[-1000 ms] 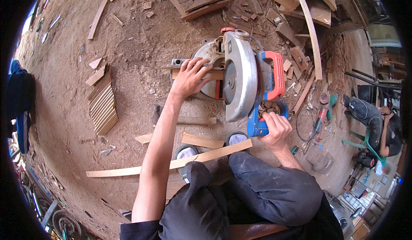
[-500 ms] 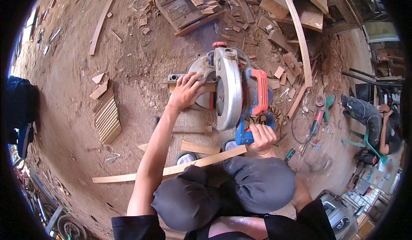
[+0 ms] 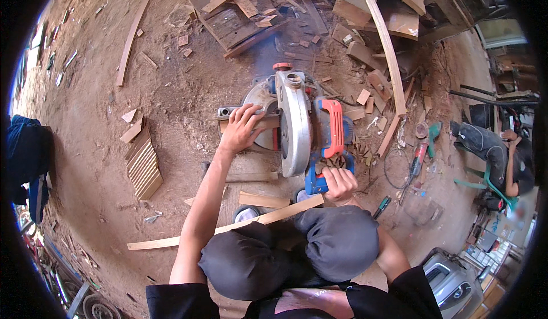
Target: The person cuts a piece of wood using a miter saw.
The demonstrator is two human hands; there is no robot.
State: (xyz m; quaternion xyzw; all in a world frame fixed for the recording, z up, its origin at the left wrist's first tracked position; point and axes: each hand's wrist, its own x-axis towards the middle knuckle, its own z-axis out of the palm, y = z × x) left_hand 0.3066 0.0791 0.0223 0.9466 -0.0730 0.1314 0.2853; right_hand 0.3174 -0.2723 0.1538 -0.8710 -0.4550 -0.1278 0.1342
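A miter saw (image 3: 295, 128) with a silver blade guard, red-orange motor grip and blue handle stands on the ground ahead of me. My right hand (image 3: 341, 183) is wrapped round its blue D-shaped handle (image 3: 315, 177). Left of the blade guard, my left hand (image 3: 242, 128) grips a short wooden piece (image 3: 268, 122) against the saw's metal fence (image 3: 224, 112), its fingers reaching over the top. The guard hides the blade's cutting edge and the right end of the wood. A bluish haze hangs behind the saw.
A stack of cut strips (image 3: 145, 168) lies at left. A long batten (image 3: 228, 227) and a shorter offcut (image 3: 264, 199) lie near my knees. Scrap boards (image 3: 234, 28) are piled beyond the saw. At right are an angle grinder (image 3: 419, 156) and a seated person (image 3: 491, 153).
The bluish haze behind the saw has thickened. The whole view has shifted slightly; both hands keep their holds on the wood and the handle.
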